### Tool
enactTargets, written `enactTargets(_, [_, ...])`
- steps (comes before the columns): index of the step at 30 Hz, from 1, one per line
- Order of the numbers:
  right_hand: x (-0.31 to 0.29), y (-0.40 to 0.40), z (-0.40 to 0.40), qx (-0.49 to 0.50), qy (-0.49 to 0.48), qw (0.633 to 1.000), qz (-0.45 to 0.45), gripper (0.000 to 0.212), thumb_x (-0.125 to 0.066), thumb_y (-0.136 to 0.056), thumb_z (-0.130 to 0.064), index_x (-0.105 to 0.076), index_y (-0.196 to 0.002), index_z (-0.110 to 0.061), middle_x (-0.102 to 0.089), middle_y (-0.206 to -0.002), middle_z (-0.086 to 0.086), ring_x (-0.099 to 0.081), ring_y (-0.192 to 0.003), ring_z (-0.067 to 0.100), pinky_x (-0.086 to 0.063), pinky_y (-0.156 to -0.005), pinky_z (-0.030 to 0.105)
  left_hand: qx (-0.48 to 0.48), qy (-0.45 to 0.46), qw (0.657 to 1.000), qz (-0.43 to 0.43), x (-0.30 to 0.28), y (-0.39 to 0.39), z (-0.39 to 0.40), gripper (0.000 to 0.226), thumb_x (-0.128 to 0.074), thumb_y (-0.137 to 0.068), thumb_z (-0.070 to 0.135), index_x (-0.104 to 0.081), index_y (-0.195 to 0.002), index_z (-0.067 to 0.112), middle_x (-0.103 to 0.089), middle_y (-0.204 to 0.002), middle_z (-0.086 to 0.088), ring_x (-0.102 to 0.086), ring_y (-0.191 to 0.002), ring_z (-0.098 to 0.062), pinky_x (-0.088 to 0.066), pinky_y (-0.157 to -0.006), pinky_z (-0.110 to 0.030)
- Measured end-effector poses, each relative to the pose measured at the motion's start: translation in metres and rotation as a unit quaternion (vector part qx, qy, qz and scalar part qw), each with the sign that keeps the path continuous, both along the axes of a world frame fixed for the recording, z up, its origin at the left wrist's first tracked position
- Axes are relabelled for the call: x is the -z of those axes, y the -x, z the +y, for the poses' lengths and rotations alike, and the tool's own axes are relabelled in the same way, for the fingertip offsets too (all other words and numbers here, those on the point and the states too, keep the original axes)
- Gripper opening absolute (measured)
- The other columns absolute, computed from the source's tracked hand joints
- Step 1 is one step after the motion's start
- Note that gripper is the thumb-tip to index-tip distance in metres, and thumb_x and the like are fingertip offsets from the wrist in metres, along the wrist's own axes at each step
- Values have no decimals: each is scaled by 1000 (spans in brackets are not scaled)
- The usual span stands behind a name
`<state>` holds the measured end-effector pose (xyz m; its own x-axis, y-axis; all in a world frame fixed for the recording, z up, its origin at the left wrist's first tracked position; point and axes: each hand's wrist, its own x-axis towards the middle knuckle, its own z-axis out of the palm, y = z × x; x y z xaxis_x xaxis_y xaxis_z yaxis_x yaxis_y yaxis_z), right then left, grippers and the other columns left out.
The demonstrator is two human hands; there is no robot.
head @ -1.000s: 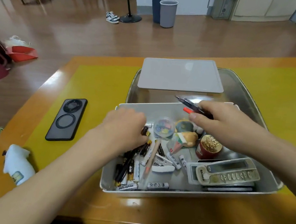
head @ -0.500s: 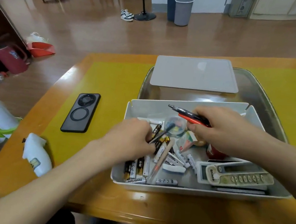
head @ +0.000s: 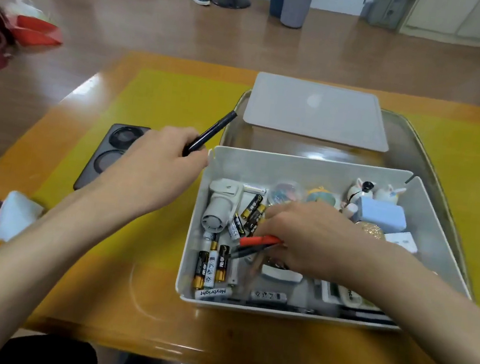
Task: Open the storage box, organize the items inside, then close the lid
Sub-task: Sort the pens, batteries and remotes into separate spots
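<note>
Over at centre left of the frame, the left hand (head: 155, 167) hovers above the yellow mat, fingers curled round a black pen (head: 210, 133) whose free end points up toward the lid (head: 318, 112). Just beside it, touching nearly, is the wall of the storage box (head: 311, 166), open, sitting at centre right on the tabletop (head: 123, 313). Down inside, the right hand (head: 308, 236) is low among loose batteries (head: 209, 266), fingers closed on a red pen (head: 258, 240) and darker pens under it. Risk, I'd say: that bundle is held loosely at one end, so a pen could slip and scatter the batteries. The lid lies flat at upper centre, well apart from both hands.
</note>
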<state>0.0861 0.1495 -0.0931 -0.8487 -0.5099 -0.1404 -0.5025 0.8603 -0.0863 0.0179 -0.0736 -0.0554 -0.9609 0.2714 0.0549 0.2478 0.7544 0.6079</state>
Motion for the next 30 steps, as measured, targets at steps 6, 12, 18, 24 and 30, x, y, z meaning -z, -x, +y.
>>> enactTargets(6, [8,9,-1,-1,-56,998,-1,9,-68,-89,-27,-66,-97,-31,-60,-97,-14,-52,-80,12,-50,-60,33,42,27,999,18,-2,10,4,23,-50,-91,30,-62,-83,11,-57,-67,-18,-43,-53,-23,-37,-49,-34])
enactTargets(12, [-7,7,3,11,-60,998,22,17,-61,-94,-44,-69,-102,-31,-58,-99,-13,-55,-78,17,-49,-60,33,92,37,995,7,1,7,12,26,-56,-92,32,-55,-70,18,-47,-55,0,-40,-49,-19,-30,-48,-30])
enactTargets(18, [-45,-11,49,133,-4,991,-20,30,-52,-79,-65,-58,-79,-36,-58,-69,-14,-55,-63,4,-44,-51,29,195,73,978,-28,3,-4,25,27,-54,-95,36,-58,-72,21,-54,-59,2,-48,-51,-15,-33,-48,-31])
enactTargets(24, [-66,-19,88,241,164,957,-7,45,-66,-73,-67,-65,-78,-23,-61,-62,-2,-54,-50,18,-47,-50,37,334,175,925,-54,4,-23,40,21,-58,-90,45,-64,-78,29,-60,-63,8,-58,-58,-7,-44,-48,-25])
enactTargets(30, [-62,-21,82,201,187,962,-10,33,-72,-84,-51,-60,-72,-22,-54,-59,0,-49,-48,19,-45,-49,42,406,248,872,-117,39,-53,60,18,-60,-93,40,-61,-87,23,-59,-74,7,-54,-67,-7,-47,-61,-31])
